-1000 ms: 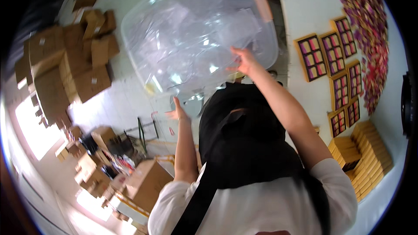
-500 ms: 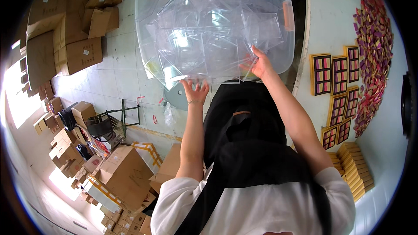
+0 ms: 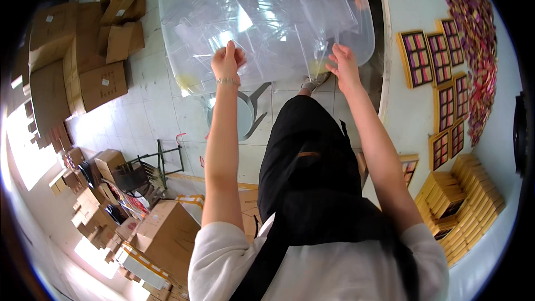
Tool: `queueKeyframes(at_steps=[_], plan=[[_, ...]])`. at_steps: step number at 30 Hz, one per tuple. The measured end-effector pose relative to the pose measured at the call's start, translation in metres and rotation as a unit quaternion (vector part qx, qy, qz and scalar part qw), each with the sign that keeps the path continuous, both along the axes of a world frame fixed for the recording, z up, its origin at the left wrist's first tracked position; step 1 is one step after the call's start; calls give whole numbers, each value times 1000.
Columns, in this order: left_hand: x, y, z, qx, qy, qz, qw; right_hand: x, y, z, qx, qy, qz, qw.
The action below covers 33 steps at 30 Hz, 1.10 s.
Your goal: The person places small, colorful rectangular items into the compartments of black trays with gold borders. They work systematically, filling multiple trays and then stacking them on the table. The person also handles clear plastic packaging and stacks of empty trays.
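A large translucent plastic bin (image 3: 368, 50) full of clear, thin plastic pieces (image 3: 262, 28) fills the top of the view. My left hand (image 3: 226, 64) is over the bin's near left part, its fingers curled in and the thumb pointing up. Any clear piece inside those fingers cannot be made out. Over the near right part, my right hand (image 3: 345, 67) has bent fingers that stand apart, and nothing shows plainly between them. Glare on the plastic hides its edges.
Beneath the bin's near side stands a round grey stool (image 3: 238, 116). On the right, a pale tabletop (image 3: 412, 117) carries trays of coloured pieces (image 3: 416, 58), a heap of small wrapped items (image 3: 471, 39) and stacked yellow boxes (image 3: 465, 206). Cardboard boxes (image 3: 103, 86) are piled at left.
My left hand has moved up over the bin and its spread fingers have curled. My right hand has shifted slightly right. The view has shifted, uncovering more of the stool and a foot.
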<state>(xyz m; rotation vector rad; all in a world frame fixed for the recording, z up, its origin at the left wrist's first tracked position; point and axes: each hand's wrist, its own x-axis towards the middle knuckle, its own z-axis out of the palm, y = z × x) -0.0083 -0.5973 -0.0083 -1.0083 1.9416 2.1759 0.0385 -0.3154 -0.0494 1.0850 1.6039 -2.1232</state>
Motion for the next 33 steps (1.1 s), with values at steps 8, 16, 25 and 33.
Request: queueKeyframes(at_steps=[8, 16, 25, 33], plan=[[173, 70, 16, -75, -6, -469, 880, 201, -33, 36, -167, 246, -58, 953], [222, 74, -326, -55, -354, -386, 850, 379, -47, -162, -222, -75, -333, 913], [201, 34, -673, -393, -422, -316, 753, 372, -84, -298, -95, 9, -403, 910], [187, 35, -736, -447, -433, -303, 722, 397, -70, -341, -163, -22, -310, 937]])
